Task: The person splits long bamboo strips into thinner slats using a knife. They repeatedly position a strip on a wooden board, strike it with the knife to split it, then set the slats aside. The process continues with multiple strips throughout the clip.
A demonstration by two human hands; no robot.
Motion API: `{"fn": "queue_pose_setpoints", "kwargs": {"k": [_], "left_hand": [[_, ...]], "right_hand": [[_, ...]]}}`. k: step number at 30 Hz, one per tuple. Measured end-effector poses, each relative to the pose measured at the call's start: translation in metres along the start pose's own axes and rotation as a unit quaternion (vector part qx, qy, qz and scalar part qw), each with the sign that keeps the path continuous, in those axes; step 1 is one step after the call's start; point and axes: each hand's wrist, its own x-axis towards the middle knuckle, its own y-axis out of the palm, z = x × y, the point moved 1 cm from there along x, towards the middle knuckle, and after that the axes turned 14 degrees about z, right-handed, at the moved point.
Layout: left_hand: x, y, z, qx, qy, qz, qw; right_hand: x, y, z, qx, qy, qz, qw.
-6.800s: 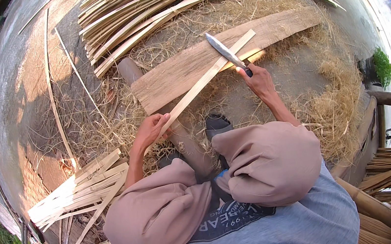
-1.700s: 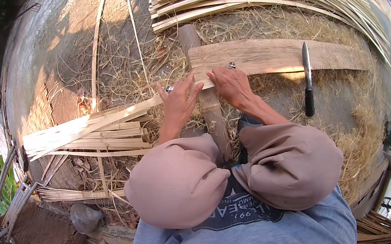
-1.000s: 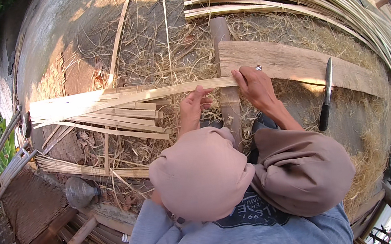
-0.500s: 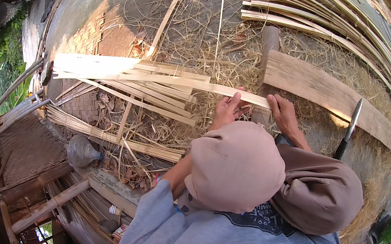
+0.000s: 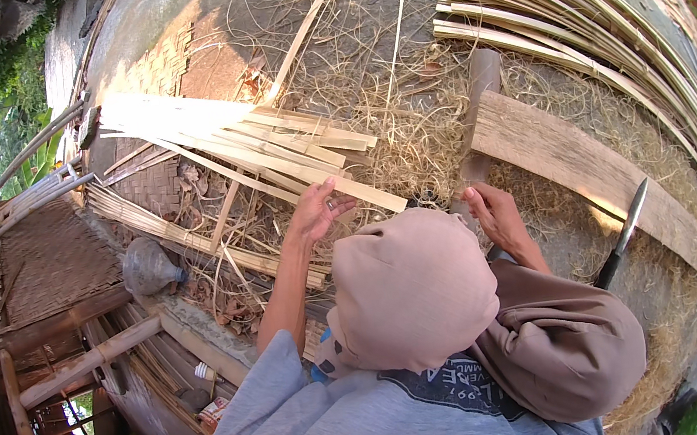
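My left hand (image 5: 317, 213) has its thumb on a flat pale bamboo strip (image 5: 376, 194), by the strip's lower edge near its right end. The fingers curl beside that edge; the grip is partly hidden. The strip runs leftward over a fanned pile of bamboo strips (image 5: 248, 156), brightly sunlit at its far end. Apart from the strip, my right hand (image 5: 498, 214) is closed, thumb and forefinger together; whatever it may pinch is too small to make out. Beside it are a round wooden piece (image 5: 483, 72) and a broad board (image 5: 558, 137).
A knife (image 5: 627, 229) with a dark handle leans against the board's near edge. Long bundled strips (image 5: 578, 20) curve along the far right. Curly shavings (image 5: 417, 134) litter the ground. On the left are a plastic jug (image 5: 148, 266) and a pole frame (image 5: 90, 361).
The bamboo strip and my left hand have moved left, toward the pile. My right hand has let go of the strip's end and drawn slightly nearer, its fingers closed.
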Motion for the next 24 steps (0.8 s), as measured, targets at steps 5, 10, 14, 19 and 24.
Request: {"fn": "queue_pose_setpoints", "kwargs": {"k": [5,10,14,19,24], "left_hand": [[0.006,0.002,-0.023,0.041,0.067,0.008,0.997],[0.012,-0.072,-0.013,-0.055,0.018,-0.067,0.996],[0.022,-0.089,-0.022,0.165,-0.086,-0.187,0.965],[0.043,-0.047,-0.058,0.539,-0.024,-0.248,0.805],[0.15,0.089,-0.085,0.533,0.107,0.015,0.839]], "right_hand": [[-0.007,-0.017,-0.001,0.029,0.036,-0.04,0.998],[-0.015,-0.035,-0.011,0.052,0.033,-0.087,0.994],[-0.051,-0.059,-0.019,0.082,0.052,-0.206,0.974],[-0.13,-0.121,-0.07,-0.189,0.082,-0.532,0.821],[-0.206,-0.143,-0.136,-0.177,0.315,-0.602,0.712]]}}
